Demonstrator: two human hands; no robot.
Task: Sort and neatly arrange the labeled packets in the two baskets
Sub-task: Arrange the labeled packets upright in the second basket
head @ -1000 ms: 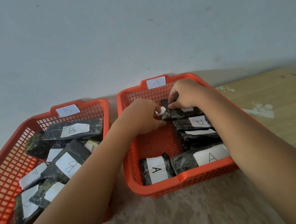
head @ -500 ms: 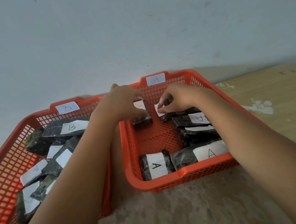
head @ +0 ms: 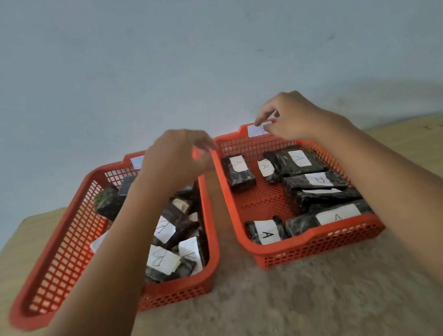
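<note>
The packets marked A (head: 297, 187) lay in the right basket (head: 315, 242), below and nearer than the right hand's fingers (head: 265, 114). Those marked B (head: 171, 233) sat jumbled in the left basket (head: 67, 244), beneath the left forearm. The right hand (head: 295, 117) hovered at the far rim, its fingers loosely curled by the white tag (head: 256, 130) and gripping nothing. The left hand (head: 178, 156) hung between the 2 baskets, fingers relaxed and empty. Both baskets stood on the worktop (head: 284, 303).
</note>
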